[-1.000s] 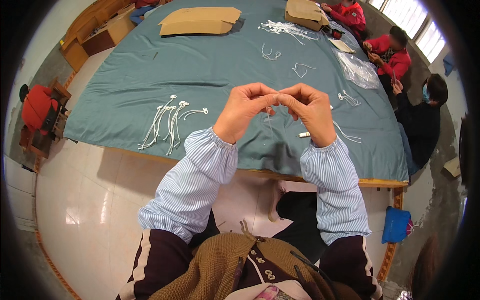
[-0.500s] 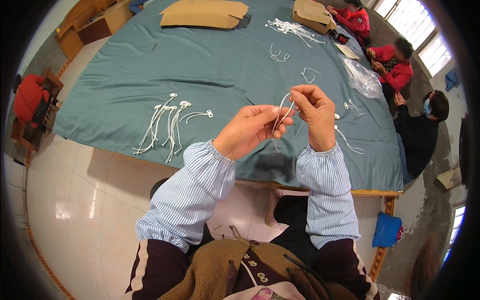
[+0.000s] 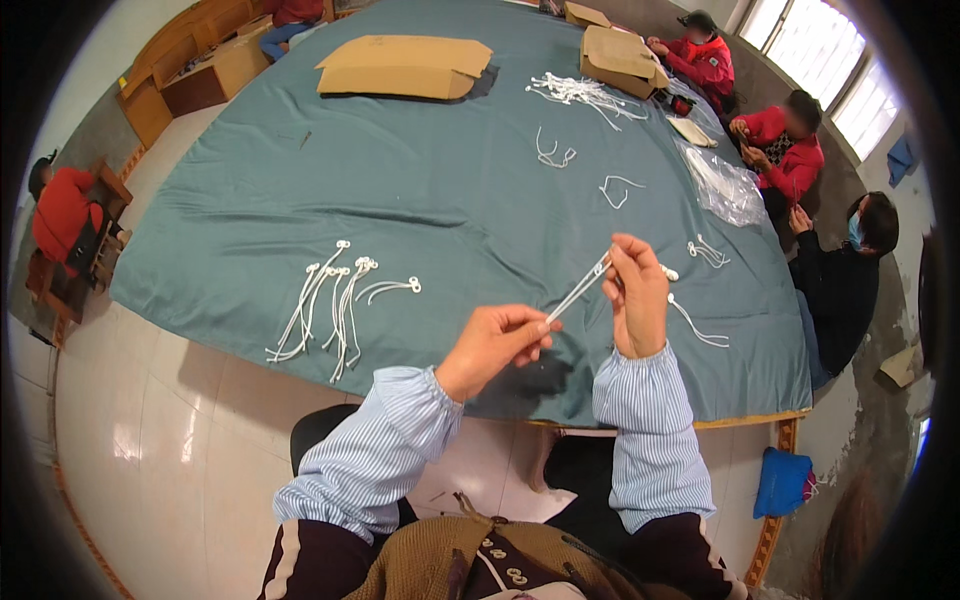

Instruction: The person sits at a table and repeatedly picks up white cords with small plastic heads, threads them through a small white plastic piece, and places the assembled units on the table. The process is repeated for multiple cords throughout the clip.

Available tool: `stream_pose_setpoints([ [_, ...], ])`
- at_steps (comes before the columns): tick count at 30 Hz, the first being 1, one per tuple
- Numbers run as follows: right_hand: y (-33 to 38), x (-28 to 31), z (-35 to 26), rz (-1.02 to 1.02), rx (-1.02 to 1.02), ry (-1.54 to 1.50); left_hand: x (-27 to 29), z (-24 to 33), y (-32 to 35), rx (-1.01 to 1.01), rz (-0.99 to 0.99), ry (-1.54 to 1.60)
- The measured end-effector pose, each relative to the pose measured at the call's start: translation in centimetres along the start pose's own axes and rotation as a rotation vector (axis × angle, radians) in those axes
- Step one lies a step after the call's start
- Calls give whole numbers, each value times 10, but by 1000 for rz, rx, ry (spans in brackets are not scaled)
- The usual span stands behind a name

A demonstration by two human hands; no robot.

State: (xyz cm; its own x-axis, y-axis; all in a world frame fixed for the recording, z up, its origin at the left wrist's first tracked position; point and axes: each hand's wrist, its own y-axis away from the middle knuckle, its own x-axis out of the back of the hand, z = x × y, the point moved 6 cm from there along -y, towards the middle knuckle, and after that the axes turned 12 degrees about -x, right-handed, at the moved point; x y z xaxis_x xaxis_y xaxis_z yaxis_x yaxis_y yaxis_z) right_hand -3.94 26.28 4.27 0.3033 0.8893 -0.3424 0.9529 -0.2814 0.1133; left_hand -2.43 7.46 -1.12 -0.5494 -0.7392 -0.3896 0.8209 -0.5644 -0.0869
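A white cord (image 3: 577, 292), doubled into two strands, runs taut and slanting between my hands above the near part of the table. My left hand (image 3: 497, 345) pinches its lower end between thumb and fingers. At the upper end, my right hand (image 3: 637, 295) grips it, and a small knot or loop shows close to the fingertips. Left of my hands lie several white cords with small ring-shaped ends (image 3: 345, 300) in a loose bunch. Beyond my right hand are a single white cord (image 3: 698, 325) and a small cluster of cords (image 3: 709, 251).
A dark green cloth covers the large table (image 3: 450, 200). A cardboard box (image 3: 395, 70) and an open carton (image 3: 622, 60) stand at the far side, near a pile of white cords (image 3: 578, 92). A clear plastic bag (image 3: 722, 185) lies by several people seated along the right edge.
The cord hung as a loose curved loop between my fingers; now it is drawn straight. My hands are farther apart, and the view has tilted up, showing more of the far table.
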Motion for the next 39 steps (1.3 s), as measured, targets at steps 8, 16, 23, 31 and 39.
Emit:
stream_pose_setpoints([
  [8, -23, 24, 19, 88, 46, 210, -4, -19, 0, 150, -86, 229],
  [16, 9, 3, 48, -165, -116, 560, 17, -35, -15, 65, 218, 690],
  [23, 22, -9, 66, -215, -246, 653, 17, -40, -18, 36, 217, 625],
  [31, 19, -6, 79, -205, -385, 517, 20, -40, -19, 35, 249, 610],
  [39, 26, -14, 82, -230, -417, 475, 21, -33, -21, -38, 327, 719],
])
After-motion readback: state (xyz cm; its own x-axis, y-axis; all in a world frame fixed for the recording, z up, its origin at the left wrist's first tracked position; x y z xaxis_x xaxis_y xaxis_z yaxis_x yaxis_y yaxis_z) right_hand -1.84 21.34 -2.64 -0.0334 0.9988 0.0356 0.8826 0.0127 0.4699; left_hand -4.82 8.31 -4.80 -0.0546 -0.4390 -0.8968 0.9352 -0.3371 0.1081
